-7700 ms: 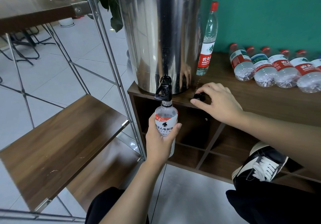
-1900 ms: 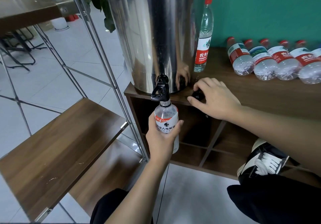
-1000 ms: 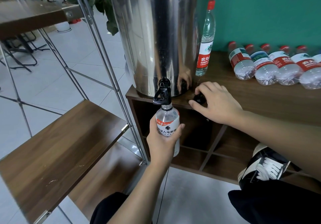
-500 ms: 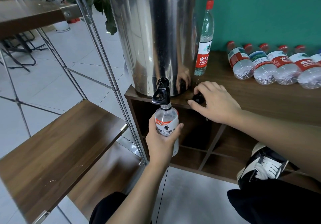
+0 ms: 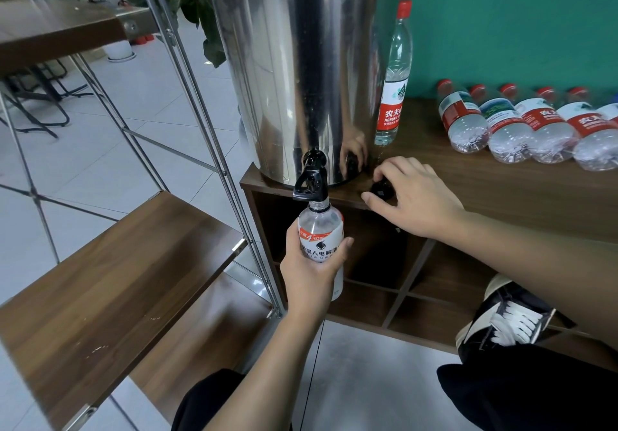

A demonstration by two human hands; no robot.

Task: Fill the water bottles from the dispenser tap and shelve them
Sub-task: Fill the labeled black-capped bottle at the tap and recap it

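The left hand (image 5: 309, 275) grips a clear bottle (image 5: 320, 235), its mouth right under the black tap (image 5: 311, 178) of the steel dispenser (image 5: 294, 63). Just right of the tap, the right hand (image 5: 416, 196) pinches a black cap (image 5: 382, 189) on the desk (image 5: 501, 190).

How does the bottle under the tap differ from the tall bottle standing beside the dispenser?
The bottle under the tap is uncapped and held by the left hand; the tall bottle wears a red cap and stands free on the cabinet top. The held bottle is shorter and stouter with a white and orange label; the tall one is slim with a red label. Both are clear plastic and upright.
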